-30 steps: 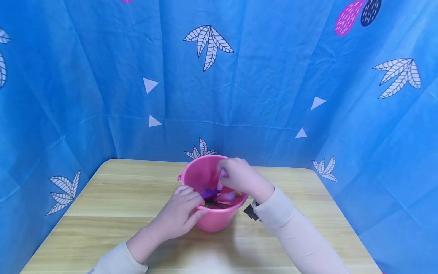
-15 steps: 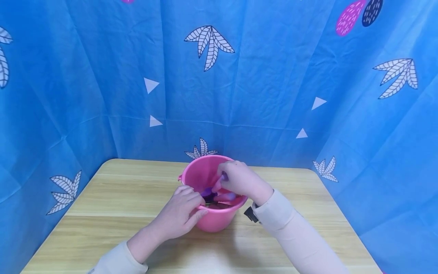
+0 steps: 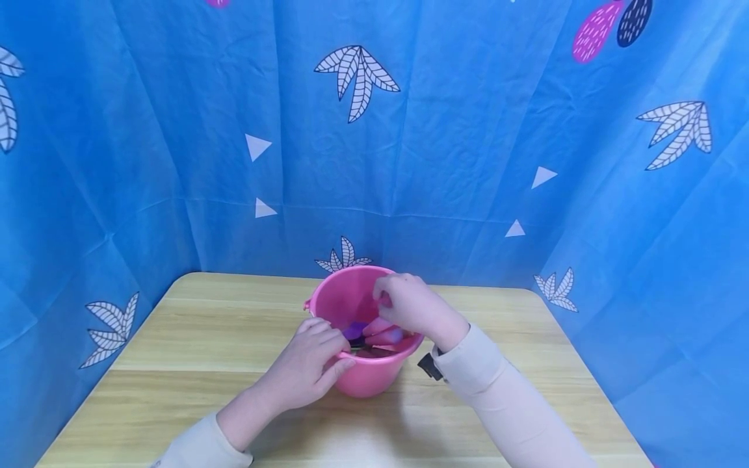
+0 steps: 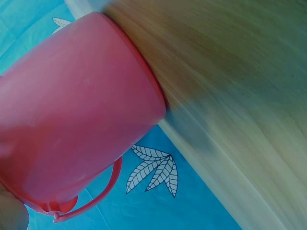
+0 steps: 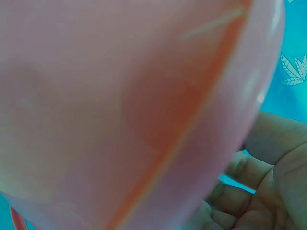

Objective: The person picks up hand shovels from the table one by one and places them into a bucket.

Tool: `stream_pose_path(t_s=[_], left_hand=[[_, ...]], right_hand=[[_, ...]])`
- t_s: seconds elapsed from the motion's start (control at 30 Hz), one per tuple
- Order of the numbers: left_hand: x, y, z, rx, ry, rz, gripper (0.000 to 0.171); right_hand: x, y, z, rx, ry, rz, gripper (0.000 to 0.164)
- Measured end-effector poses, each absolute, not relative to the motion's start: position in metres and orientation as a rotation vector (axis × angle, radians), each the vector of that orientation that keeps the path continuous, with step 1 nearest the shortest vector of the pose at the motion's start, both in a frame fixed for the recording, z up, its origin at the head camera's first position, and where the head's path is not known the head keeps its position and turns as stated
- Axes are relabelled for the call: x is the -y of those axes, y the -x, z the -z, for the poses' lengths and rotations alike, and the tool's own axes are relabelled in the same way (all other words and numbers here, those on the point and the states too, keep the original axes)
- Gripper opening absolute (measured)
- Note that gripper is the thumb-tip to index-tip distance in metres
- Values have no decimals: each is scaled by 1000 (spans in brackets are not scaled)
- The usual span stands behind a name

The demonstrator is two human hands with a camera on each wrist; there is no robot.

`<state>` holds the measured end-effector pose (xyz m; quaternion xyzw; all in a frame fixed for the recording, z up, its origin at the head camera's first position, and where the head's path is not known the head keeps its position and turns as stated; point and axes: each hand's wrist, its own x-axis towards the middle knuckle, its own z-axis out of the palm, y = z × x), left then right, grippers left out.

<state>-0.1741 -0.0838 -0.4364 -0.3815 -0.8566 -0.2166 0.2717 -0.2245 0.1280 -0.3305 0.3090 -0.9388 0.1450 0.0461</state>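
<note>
In the head view a pink bucket (image 3: 368,377) stands upright on the table. My left hand (image 3: 307,361) grips its near-left rim, thumb outside and fingers over the edge. My right hand (image 3: 412,302) is over the right side of the opening, fingers loosely bent, with nothing visible between them. Just below it a pink object (image 3: 377,326) lies inside, beside another pink piece with a lilac end (image 3: 386,337) and a purple piece (image 3: 354,330). Their kinds cannot be told. In the right wrist view the bucket wall (image 5: 96,96) hides the right fingertips.
The bucket's handle (image 4: 103,194) hangs at its side in the left wrist view. Under the bucket is a light wooden table (image 3: 222,325). A blue patterned cloth (image 3: 456,130) surrounds the table's back and sides.
The purple-and-pink object in my right hand has tilted down and now lies among the other pieces; the right fingers have let go of it. My left hand stays on the rim.
</note>
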Motion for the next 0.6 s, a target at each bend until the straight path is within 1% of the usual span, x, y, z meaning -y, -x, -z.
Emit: stream_pose_path(t_s=[0.6], left_hand=[[84, 174, 437, 2288, 1031, 578, 16]], right_hand=[[-141, 215, 323, 2817, -901, -419, 13]])
